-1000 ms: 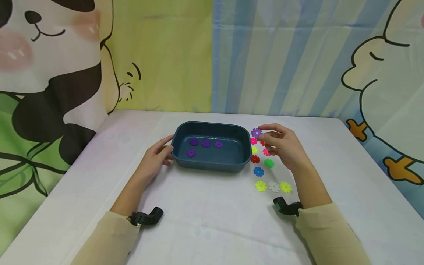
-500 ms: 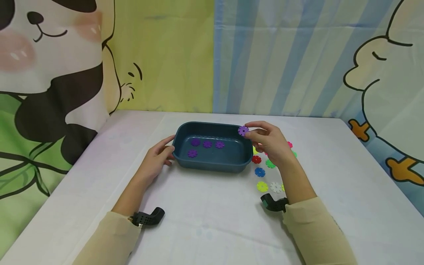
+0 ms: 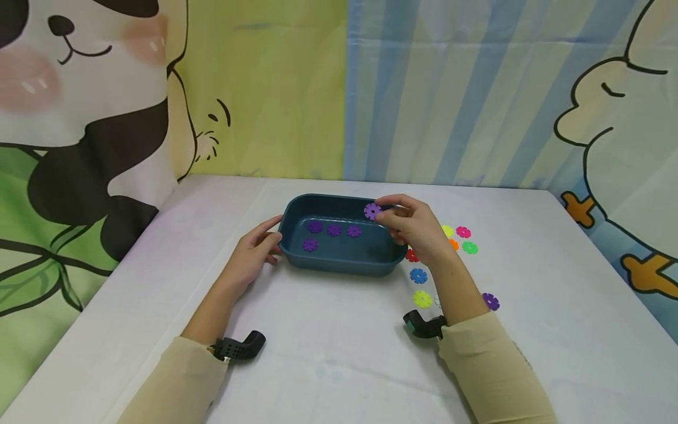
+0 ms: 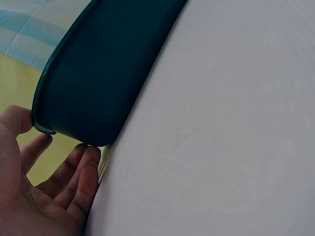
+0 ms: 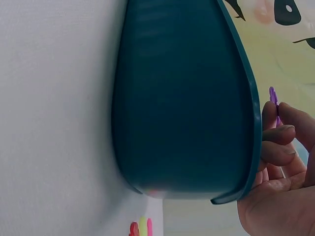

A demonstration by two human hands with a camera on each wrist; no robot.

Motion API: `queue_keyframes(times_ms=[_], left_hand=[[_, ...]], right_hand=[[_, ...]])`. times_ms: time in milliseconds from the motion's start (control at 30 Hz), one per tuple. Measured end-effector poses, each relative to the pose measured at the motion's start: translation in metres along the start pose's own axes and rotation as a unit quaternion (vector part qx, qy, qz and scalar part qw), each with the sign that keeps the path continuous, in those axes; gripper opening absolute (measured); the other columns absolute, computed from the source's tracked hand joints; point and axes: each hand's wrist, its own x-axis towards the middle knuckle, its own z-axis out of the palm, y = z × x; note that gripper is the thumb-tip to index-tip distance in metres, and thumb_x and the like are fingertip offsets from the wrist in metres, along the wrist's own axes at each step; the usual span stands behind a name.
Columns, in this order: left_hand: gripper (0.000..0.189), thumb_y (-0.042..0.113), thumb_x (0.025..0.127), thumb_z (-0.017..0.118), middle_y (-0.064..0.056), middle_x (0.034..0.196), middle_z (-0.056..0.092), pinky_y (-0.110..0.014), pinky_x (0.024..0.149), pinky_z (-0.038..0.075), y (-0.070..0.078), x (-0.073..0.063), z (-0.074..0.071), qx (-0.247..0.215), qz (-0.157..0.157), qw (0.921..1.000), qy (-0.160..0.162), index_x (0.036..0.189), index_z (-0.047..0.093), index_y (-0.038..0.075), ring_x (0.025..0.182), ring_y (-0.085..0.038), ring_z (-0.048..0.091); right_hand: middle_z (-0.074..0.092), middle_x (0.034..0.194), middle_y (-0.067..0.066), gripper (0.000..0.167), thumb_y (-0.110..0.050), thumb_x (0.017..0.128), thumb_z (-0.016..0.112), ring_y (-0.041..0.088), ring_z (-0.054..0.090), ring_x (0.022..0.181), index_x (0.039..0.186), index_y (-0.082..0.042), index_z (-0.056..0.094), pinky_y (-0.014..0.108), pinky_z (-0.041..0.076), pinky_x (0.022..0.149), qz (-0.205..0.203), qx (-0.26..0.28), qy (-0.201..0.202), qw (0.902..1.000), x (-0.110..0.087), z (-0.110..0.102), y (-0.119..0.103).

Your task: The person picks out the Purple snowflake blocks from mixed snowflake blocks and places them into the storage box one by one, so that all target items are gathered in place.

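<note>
A dark teal plastic tub (image 3: 339, 265) sits on the white table, with several purple notched discs (image 3: 333, 230) lying flat inside. At its left end my left hand (image 3: 248, 257) holds it; in the left wrist view the thumb (image 4: 17, 119) meets the rim and the other fingers lie below against the end wall. Between thumb and index finger my right hand (image 3: 415, 227) pinches another purple notched disc (image 3: 372, 211) over the tub's far right part. That disc shows nearly edge-on in the right wrist view, beyond the tub's rim.
Several loose notched discs lie right of the tub, among them a blue one (image 3: 418, 275), a yellow one (image 3: 422, 299) and a green one (image 3: 469, 247). My right forearm covers some. A purple disc (image 3: 490, 301) lies right of it. A cartoon-printed curtain (image 3: 265, 88) stands behind the table.
My right hand has carried the pinched purple disc leftward, from beside the tub to over its right part. My left hand keeps its place on the tub. Loose discs on the right have come into view.
</note>
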Motion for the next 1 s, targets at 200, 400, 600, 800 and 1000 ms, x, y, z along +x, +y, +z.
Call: queue_keyframes(times_ms=[200, 400, 600, 800, 1000], left_hand=[[0.05, 0.027, 0.108, 0.053, -0.023, 0.129, 0.064, -0.023, 0.075, 0.057, 0.0, 0.001, -0.001, 0.006, 0.0, 1.0, 0.0, 0.157, 0.046, 0.025, 0.088, -0.012, 0.066], [0.049, 0.026, 0.108, 0.053, -0.022, 0.127, 0.064, -0.023, 0.074, 0.057, 0.0, 0.0, 0.0, 0.002, -0.004, 1.0, 0.003, 0.157, 0.046, 0.025, 0.088, -0.014, 0.067], [0.049, 0.026, 0.108, 0.053, -0.021, 0.128, 0.064, -0.023, 0.075, 0.057, 0.002, -0.001, 0.001, 0.006, -0.008, 0.9999, 0.004, 0.157, 0.046, 0.026, 0.092, -0.018, 0.068], [0.049, 0.027, 0.108, 0.053, -0.02, 0.128, 0.064, -0.023, 0.075, 0.057, 0.003, -0.001, 0.002, 0.004, -0.011, 0.9999, 0.004, 0.156, 0.047, 0.027, 0.092, -0.019, 0.067], [0.049, 0.026, 0.108, 0.053, -0.021, 0.127, 0.065, -0.023, 0.075, 0.057, 0.003, -0.001, 0.002, 0.003, -0.01, 0.9999, 0.007, 0.156, 0.047, 0.027, 0.09, -0.019, 0.067]], right_hand=[[0.063, 0.091, 0.004, 0.038, -0.023, 0.097, 0.074, 0.017, 0.046, 0.066, 0.133, -0.015, 0.065, 0.024, 0.041, 0.059, -0.004, -0.004, -0.008, 1.0, 0.001, 0.009, -0.003], [0.063, 0.088, 0.001, 0.037, -0.023, 0.096, 0.075, 0.017, 0.047, 0.065, 0.131, -0.015, 0.066, 0.024, 0.042, 0.06, -0.009, -0.003, -0.024, 0.9997, 0.005, 0.021, -0.005], [0.061, 0.085, 0.001, 0.035, -0.023, 0.095, 0.076, 0.017, 0.048, 0.064, 0.128, -0.016, 0.068, 0.024, 0.043, 0.059, -0.002, -0.006, -0.035, 0.9994, 0.009, 0.033, -0.004], [0.062, 0.085, 0.001, 0.032, -0.02, 0.095, 0.075, 0.017, 0.047, 0.064, 0.126, -0.014, 0.069, 0.026, 0.04, 0.057, 0.01, -0.005, -0.05, 0.9987, 0.014, 0.043, -0.001], [0.067, 0.089, 0.003, 0.028, -0.018, 0.095, 0.075, 0.016, 0.05, 0.066, 0.122, -0.014, 0.071, 0.026, 0.043, 0.057, 0.029, -0.027, -0.071, 0.9967, 0.021, 0.055, 0.003]])
